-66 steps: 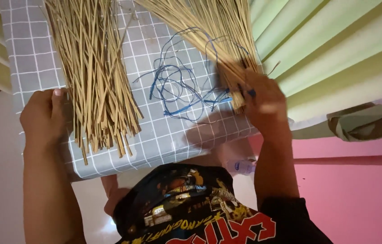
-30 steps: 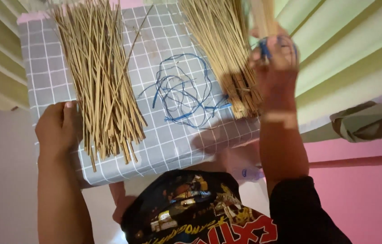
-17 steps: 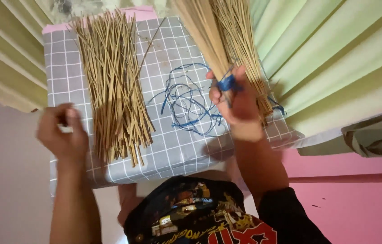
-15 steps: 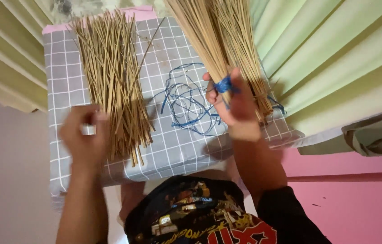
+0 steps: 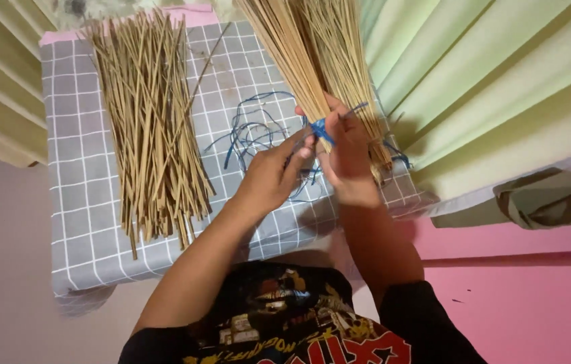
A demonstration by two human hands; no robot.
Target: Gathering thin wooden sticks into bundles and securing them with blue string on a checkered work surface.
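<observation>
two hands meet over the checked table [image 5: 96, 222]: right hand [image 5: 349, 158] grips the stick bundle [image 5: 312, 61], left hand [image 5: 268, 178] pinches its blue string [image 5: 320, 128] (barely); a slip could loosen the binding and scatter the sticks.

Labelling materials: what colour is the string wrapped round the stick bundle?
Blue string, seen in the head view, pinched between both hands.

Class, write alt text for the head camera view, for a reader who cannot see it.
Both hands meet at a blue string wrapped around a bundle of thin tan sticks; the right hand grips the bundle, the left hand touches the string. Loose sticks and more blue string lie on a grey checked table cover.
</observation>
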